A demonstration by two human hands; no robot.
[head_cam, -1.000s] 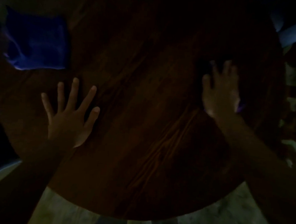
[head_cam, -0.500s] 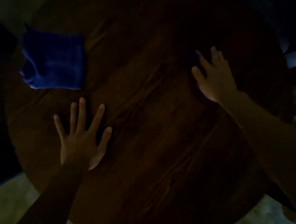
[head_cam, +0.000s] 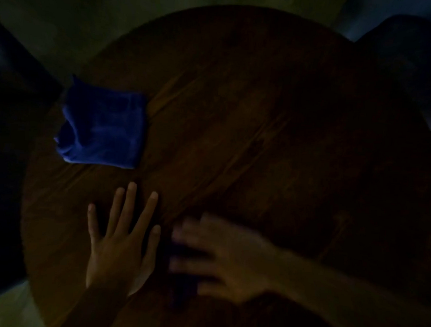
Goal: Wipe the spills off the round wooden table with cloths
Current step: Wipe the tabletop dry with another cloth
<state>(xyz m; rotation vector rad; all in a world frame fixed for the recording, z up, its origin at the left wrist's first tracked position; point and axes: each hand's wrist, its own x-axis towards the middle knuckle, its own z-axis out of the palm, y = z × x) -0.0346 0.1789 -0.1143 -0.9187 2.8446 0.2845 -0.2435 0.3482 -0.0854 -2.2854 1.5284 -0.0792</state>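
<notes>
Blurring hides most of the right hand [head_cam: 228,261], which lies palm down near the counter's [head_cam: 263,115] near edge; a dark cloth [head_cam: 182,291] shows only as a smear beneath its fingers [head_cam: 189,266], and whether they clench it cannot be told. Dim light swallows the far rim and any spills. The left hand [head_cam: 119,248] rests flat just beside it, fingers [head_cam: 127,208] spread and released, pointing toward the far edge. A folded blue cloth [head_cam: 104,130], soft and roughly square, lies by the left edge, its bunched folds facing outward. The round counter is brown wood with grain running diagonally.
</notes>
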